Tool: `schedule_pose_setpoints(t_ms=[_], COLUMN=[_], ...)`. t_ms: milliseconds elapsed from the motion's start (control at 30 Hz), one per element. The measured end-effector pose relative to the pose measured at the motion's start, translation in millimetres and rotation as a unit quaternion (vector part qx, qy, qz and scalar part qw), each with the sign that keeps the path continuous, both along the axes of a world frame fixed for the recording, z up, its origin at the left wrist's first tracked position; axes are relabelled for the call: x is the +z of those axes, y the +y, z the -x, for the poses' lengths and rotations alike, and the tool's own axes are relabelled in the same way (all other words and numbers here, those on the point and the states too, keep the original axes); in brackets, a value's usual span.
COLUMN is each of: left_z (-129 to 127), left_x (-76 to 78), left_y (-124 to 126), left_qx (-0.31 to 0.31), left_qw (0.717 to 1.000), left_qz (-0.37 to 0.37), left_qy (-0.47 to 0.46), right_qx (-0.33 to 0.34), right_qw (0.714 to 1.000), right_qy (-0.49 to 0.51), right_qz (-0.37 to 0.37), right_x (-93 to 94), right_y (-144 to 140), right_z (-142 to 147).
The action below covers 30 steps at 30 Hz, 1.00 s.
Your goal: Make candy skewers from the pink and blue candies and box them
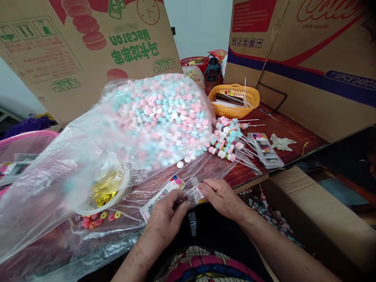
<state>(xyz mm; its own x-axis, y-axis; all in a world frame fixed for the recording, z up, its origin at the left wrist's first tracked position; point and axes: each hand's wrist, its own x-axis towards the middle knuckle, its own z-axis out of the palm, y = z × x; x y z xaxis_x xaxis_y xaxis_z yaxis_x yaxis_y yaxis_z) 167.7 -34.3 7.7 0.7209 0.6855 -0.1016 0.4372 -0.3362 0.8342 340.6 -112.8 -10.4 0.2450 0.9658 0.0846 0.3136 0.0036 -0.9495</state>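
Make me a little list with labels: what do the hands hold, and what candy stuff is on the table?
left hand: grips the small clear packet with its printed card
right hand: pinches the same packet
big bag: clear plastic, full of pink, blue and white candies
skewers: finished candy sticks piled beside the bag
bowl: white, holds gold bits
basket: yellow, behind the skewers
table: dark red wood
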Motion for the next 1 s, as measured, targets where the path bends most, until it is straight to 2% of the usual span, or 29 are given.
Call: schedule_pose_setpoints(t_ms=[100, 200, 300, 367, 433, 500, 567, 600, 633, 700, 733, 767, 867, 933, 1000], left_z=[3.4, 2.1, -2.0, -3.0, -0.5, 5.9, 15.1, 20.0, 24.7, 32.5, 35.3, 37.5, 41.3, 43.0, 44.0], left_x=[0.0, -0.6, -2.2, -4.8, -8.3, -12.1, -15.4, -16.8, -17.9, -19.3, -19.5, -19.2, -16.4, -14.2, -12.9], left_y=[1.8, 1.5, -0.8, -1.7, -1.0, 1.7, 5.8, 7.9, 9.9, 13.0, 14.1, 14.8, 16.5, 18.3, 20.7], left_qx=[0.008, 0.019, 0.033, 0.031, 0.031, 0.045, 0.063, 0.066, 0.063, 0.045, 0.035, 0.028, 0.014, 0.007, -0.006], left_qw=[0.999, 0.99, 0.975, 0.979, 0.993, 0.997, 0.992, 0.989, 0.985, 0.976, 0.972, 0.968, 0.96, 0.957, 0.953], left_qz=[0.052, 0.135, 0.206, 0.181, 0.092, 0.002, -0.054, -0.075, -0.095, -0.136, -0.154, -0.169, -0.201, -0.216, -0.233], left_qy=[-0.003, -0.034, -0.081, -0.085, -0.069, -0.068, -0.094, -0.114, -0.132, -0.164, -0.175, -0.183, -0.194, -0.195, -0.195], right_qx=[-0.009, -0.009, -0.062, -0.101, -0.131, -0.171, -0.217, -0.234, -0.234, -0.216, -0.205, -0.2, -0.186, -0.16, -0.134], right_qw=[0.999, 1.0, 0.997, 0.99, 0.978, 0.965, 0.943, 0.923, 0.881, 0.808, 0.785, 0.78, 0.801, 0.824, 0.867], right_qy=[-0.02, 0.0, -0.039, -0.097, -0.157, -0.195, -0.247, -0.296, -0.393, -0.516, -0.547, -0.554, -0.535, -0.518, -0.476], right_qz=[-0.037, -0.019, -0.004, 0.015, 0.034, 0.041, 0.056, 0.076, 0.12, 0.187, 0.205, 0.21, 0.192, 0.165, 0.063], right_x=[5.1, 5.1, -0.4, -4.7, -7.2, -8.4, -11.1, -13.9, -17.8, -28.0, -33.4, -38.1, -43.0, -35.9, -21.1], right_y=[-0.4, -1.3, -0.5, 1.8, 4.8, 6.4, 5.3, 3.7, 1.8, -2.3, -4.2, -6.0, -13.5, -23.0, -35.5], right_z=[-1.7, 0.8, 9.0, 10.6, 1.4, -20.8, -50.7, -65.5, -78.6, -97.2, -102.7, -106.2, -110.9, -111.4, -108.3])
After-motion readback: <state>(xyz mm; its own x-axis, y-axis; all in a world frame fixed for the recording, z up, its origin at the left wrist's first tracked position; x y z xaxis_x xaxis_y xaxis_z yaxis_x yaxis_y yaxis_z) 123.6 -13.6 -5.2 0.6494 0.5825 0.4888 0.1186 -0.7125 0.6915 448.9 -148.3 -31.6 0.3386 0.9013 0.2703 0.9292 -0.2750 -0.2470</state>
